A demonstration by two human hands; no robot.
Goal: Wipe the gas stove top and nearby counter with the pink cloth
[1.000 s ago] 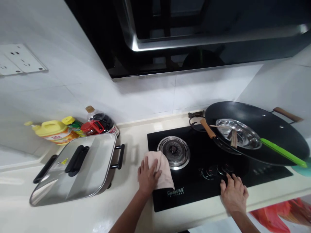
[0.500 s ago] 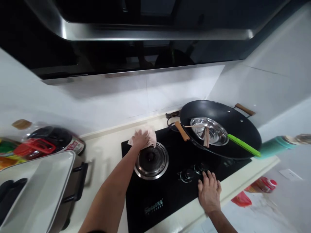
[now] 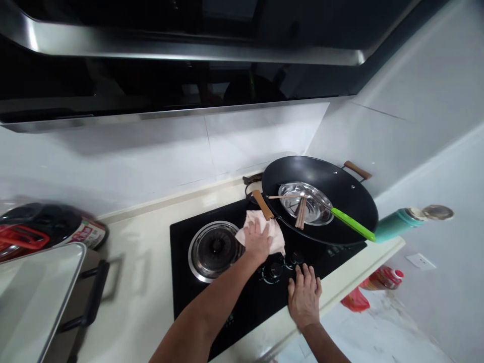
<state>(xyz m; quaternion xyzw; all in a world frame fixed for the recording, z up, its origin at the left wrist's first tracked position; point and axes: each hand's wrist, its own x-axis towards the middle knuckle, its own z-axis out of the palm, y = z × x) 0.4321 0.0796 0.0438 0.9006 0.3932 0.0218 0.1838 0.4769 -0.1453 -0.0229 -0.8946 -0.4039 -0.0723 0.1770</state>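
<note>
My left hand presses a pale pink cloth against the black glass gas stove, its fingers spread over the fabric. The cloth lies right of the left burner, close to the wok's wooden handle. Resting flat on the stove's front edge is my right hand, fingers stretched out and holding nothing. Its fingertips are near a control knob; another knob sits left of it.
A large black wok covers the right burner, holding a metal dish, wooden sticks and a green-handled utensil. A teal bottle stands beyond. A white-topped pan and dark bottle are left; the range hood hangs above.
My left hand has slid the cloth rightward, from behind the left burner to its right side. My right hand stays on the stove's edge. The view has shifted to the right.
</note>
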